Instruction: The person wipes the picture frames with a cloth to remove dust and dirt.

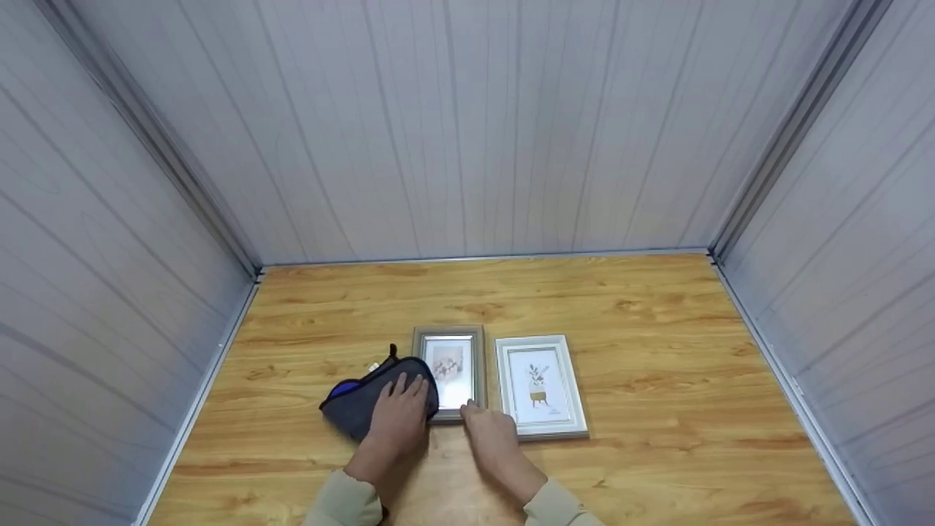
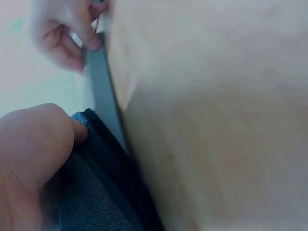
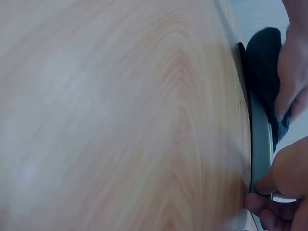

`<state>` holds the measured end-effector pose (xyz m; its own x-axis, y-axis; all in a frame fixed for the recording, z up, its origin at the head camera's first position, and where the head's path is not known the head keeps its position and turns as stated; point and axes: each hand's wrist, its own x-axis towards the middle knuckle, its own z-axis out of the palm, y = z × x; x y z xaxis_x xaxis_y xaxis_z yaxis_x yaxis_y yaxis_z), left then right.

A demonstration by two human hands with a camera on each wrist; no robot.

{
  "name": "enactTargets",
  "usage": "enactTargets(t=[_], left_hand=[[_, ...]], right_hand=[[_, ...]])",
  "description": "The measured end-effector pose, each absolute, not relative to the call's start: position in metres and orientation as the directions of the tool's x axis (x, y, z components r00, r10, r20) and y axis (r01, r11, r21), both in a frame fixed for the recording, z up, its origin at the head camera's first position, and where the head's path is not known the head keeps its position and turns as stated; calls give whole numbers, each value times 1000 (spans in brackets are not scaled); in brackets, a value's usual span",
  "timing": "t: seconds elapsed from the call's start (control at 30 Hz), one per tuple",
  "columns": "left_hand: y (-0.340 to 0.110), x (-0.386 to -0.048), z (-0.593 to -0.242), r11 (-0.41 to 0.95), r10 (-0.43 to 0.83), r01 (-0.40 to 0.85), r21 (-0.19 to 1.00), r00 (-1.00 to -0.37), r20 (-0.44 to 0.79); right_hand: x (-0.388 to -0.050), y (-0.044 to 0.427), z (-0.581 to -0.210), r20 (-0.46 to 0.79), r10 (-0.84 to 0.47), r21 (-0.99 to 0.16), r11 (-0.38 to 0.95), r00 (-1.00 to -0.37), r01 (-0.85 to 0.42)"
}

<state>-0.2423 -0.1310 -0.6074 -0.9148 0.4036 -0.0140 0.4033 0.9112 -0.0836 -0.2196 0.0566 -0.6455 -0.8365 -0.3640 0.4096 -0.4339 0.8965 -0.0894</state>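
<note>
A grey-brown picture frame (image 1: 479, 365) lies face up, with a pale picture behind its glass. Over its left side lies a folded dark grey cloth (image 1: 350, 410) with black edging, a blue inner face and a small black loop. My left hand (image 1: 398, 416) holds the cloth against the frame, fingers spread over its top and thumb at its edge. At the frame's lower right corner, my right hand (image 1: 493, 438) pinches the rim, thumb and fingers on the edge in the right wrist view. The cloth hides the frame's lower left part.
A white picture frame (image 1: 577, 398) with a plant print lies face up just right of my right hand. Both frames rest on a wood-grain tabletop (image 1: 657, 351). Pale panel walls (image 1: 482, 146) enclose it at the back, left and right.
</note>
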Motion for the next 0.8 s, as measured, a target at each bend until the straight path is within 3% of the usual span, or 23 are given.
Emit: enactTargets(t=[0.37, 0.6, 0.8], left_hand=[[-120, -294, -606, 940, 321, 333, -80, -937, -136], [-120, -321, -604, 949, 310, 315, -18, -943, -120], [-118, -327, -604, 948, 319, 318, 22, -942, -107]], right_hand=[[-219, 57, -647, 380, -371, -102, 894, -847, -437], [-219, 55, -649, 411, -362, -46, 908, -837, -416], [-221, 57, -649, 427, -345, -71, 909, -836, -411]])
